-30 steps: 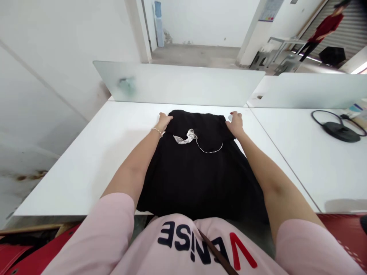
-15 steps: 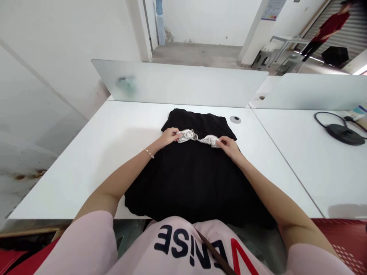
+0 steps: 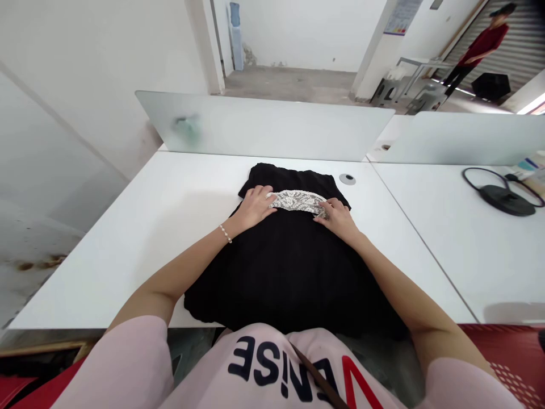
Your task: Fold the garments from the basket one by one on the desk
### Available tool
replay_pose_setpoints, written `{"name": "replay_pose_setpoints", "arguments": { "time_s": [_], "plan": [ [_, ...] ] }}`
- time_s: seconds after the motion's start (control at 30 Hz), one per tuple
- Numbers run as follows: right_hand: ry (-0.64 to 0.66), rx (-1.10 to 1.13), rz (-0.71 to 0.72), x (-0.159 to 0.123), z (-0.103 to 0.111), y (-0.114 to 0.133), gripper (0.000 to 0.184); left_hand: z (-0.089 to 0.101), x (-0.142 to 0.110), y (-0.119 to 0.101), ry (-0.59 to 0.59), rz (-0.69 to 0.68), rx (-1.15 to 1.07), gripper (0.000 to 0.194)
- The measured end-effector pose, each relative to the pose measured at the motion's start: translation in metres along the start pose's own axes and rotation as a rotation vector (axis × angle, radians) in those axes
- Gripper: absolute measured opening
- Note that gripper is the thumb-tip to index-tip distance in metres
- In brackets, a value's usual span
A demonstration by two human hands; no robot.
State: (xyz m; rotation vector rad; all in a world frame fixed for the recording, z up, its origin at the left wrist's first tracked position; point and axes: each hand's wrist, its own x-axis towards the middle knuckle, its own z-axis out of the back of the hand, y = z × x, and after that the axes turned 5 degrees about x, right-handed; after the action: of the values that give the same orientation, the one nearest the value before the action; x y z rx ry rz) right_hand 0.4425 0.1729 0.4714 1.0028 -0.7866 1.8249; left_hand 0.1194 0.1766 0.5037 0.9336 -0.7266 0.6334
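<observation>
A black garment (image 3: 289, 255) lies spread on the white table (image 3: 170, 216), its near end hanging over the front edge toward me. A strip of white lace (image 3: 297, 200) lies flat across its upper part. My left hand (image 3: 255, 205) rests on the cloth with fingers stretched out, its fingertips on the lace's left end. At the lace's right end my right hand (image 3: 338, 216) lies flat too, fingers spread. A bead bracelet sits on my left wrist.
A frosted divider panel (image 3: 264, 125) stands along the table's far edge. A round cable port (image 3: 348, 179) sits beside the garment. On the neighbouring desk lies a black stand with a cable (image 3: 504, 196). A person in red (image 3: 479, 48) stands far back right.
My hands came in from the garment's top corners to the lace. They pulled the crumpled lace out sideways and now press it flat into a wide strip.
</observation>
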Motion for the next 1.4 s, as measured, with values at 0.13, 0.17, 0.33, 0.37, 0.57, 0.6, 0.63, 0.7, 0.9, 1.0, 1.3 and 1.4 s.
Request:
{"name": "replay_pose_setpoints", "arguments": {
  "time_s": [0.13,0.17,0.33,0.37,0.57,0.6,0.63,0.7,0.9,1.0,1.3,1.4],
  "plan": [
    [0.030,-0.064,0.009,0.003,-0.007,-0.007,0.029,-0.011,0.004,0.002,0.085,-0.134,0.080,0.022],
    [0.039,-0.053,0.009,0.004,-0.008,-0.008,0.025,-0.015,0.004,0.005,0.104,-0.104,0.083,0.024],
    [0.084,-0.030,0.012,0.002,-0.008,-0.009,0.026,-0.022,-0.001,0.017,0.127,0.061,0.068,0.038],
    [0.095,-0.027,0.013,0.001,-0.007,-0.008,0.027,-0.020,-0.003,0.016,0.135,0.057,0.062,0.036],
    [0.162,0.162,-0.032,0.018,0.017,-0.027,0.047,-0.003,-0.003,0.023,0.172,0.053,-0.115,0.038],
    [0.132,0.235,-0.092,0.029,0.022,-0.032,0.052,-0.002,0.002,0.030,0.137,0.094,-0.144,0.039],
    [0.088,0.302,-0.173,0.041,0.026,-0.038,0.055,-0.003,0.009,0.038,0.099,0.144,-0.166,0.038],
    [-0.009,0.380,-0.349,0.068,0.031,-0.047,0.059,-0.008,0.028,0.054,0.045,0.275,-0.213,0.032],
    [-0.081,0.501,-0.678,0.129,0.016,-0.055,0.060,-0.036,0.089,0.077,-0.092,0.918,-0.684,0.052],
    [-0.095,0.610,-0.777,0.136,0.008,-0.055,0.057,-0.043,0.101,0.080,-0.130,1.002,-0.799,0.065],
    [-0.167,0.996,-0.768,0.126,0.041,-0.043,0.037,-0.008,0.095,0.076,-0.181,0.853,-1.061,0.049],
    [-0.267,1.087,-0.622,0.084,0.068,-0.029,0.039,0.025,0.061,0.059,-0.314,0.609,-0.960,0.054]
  ]
}}
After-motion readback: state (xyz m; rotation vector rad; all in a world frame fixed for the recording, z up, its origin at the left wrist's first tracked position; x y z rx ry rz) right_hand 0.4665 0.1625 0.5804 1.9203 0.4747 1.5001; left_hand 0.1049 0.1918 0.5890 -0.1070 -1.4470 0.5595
